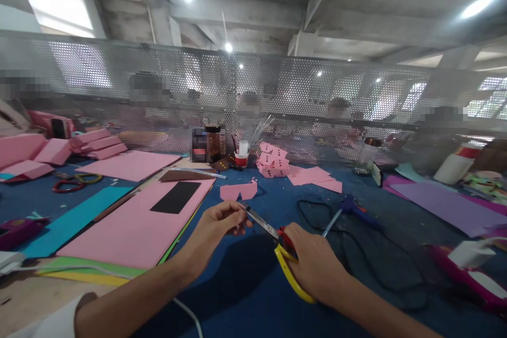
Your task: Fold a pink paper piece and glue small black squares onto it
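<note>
My right hand (pixel 311 256) grips a pair of scissors (pixel 291 269) with red and yellow handles. Their blades point up and left and look nearly closed. The blade tips meet the fingertips of my left hand (pixel 224 224), which is closed in a pinch; what lies between its fingers is too small to make out. Just beyond those fingertips is a cut pink sheet piece (pixel 238 190) with a notch in its lower edge; whether it touches the hand I cannot tell. To the left lies a large pink sheet (pixel 130 227) with a black rectangle (pixel 176 197) on it.
Pink cut pieces (pixel 273 160) are piled by the mesh divider (pixel 293 95). A blue glue gun (pixel 358 211) with a black cord rests right of my hands. Purple sheets (pixel 439 203) and a power strip (pixel 467 274) lie far right. Other scissors (pixel 69 184) are at left. People sit beyond the mesh.
</note>
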A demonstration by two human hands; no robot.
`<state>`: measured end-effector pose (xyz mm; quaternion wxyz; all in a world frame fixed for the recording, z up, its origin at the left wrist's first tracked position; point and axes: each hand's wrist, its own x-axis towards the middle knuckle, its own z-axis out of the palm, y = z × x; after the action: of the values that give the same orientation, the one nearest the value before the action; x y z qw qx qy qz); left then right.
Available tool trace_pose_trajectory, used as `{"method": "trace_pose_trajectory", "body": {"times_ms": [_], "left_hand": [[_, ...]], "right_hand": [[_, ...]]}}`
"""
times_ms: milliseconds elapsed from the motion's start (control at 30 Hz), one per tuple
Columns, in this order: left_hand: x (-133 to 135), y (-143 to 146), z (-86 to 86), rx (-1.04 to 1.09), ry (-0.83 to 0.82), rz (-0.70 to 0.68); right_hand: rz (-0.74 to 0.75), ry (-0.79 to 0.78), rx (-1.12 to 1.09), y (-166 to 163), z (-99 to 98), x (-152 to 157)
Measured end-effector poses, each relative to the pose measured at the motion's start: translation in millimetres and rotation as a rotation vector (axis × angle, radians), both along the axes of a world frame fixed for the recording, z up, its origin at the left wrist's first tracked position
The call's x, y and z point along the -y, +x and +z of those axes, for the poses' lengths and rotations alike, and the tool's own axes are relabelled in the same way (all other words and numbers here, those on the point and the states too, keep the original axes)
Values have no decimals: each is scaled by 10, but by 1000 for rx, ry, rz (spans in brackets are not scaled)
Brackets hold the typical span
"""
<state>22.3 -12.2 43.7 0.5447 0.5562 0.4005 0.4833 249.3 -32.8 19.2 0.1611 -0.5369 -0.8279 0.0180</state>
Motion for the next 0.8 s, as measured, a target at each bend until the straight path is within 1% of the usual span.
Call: {"method": "trace_pose_trajectory", "body": {"times_ms": [300, 800], "left_hand": [[9, 13, 41, -26, -8, -17], [22, 15, 26, -37, 6, -12]], "right_hand": [[-2, -18, -13, -3, 44, 44], [-27, -35, 23, 6, 44, 37]]}}
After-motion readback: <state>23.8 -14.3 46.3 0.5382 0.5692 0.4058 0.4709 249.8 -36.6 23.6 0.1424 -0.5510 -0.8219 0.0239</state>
